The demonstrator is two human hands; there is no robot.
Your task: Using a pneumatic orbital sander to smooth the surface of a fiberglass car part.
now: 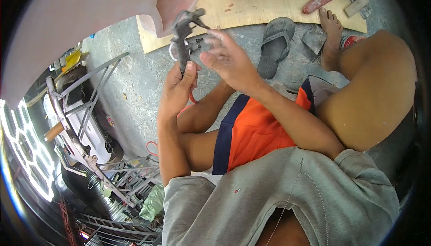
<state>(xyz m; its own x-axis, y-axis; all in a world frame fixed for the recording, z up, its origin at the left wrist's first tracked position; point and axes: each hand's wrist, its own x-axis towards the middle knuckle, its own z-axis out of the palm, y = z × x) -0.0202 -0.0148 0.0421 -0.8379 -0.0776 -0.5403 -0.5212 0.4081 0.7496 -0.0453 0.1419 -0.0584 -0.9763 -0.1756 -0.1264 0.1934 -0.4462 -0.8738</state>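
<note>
Evidently, the biggest thing here is a pale curved panel (103, 5), filling the stretch from nine to eleven o'clock. A plywood sheet (251, 8) spreads from eleven to two o'clock on the floor (128, 77), probably laid there to keep work off the rough concrete. Around eight o'clock stands a metal frame (91, 159) with clutter about it. A dark sandal (269, 66) lies between one and two o'clock, near the bare foot (332, 26), perhaps slipped off for easier sitting. The dark gun-shaped tool (181, 37) is at eleven o'clock, held up before the person. The left hand (176, 84), at ten o'clock, pinches its lower end between thumb and curled fingers, likely so the lever side faces the other hand. The right hand (231, 62), past twelve o'clock, has its fingers loosely spread beside the lever; they blur, so I cannot tell whether they touch. Smallest, a red block (317, 2) lies on the plywood, also between one and two o'clock, seemingly parked within reach.
</note>
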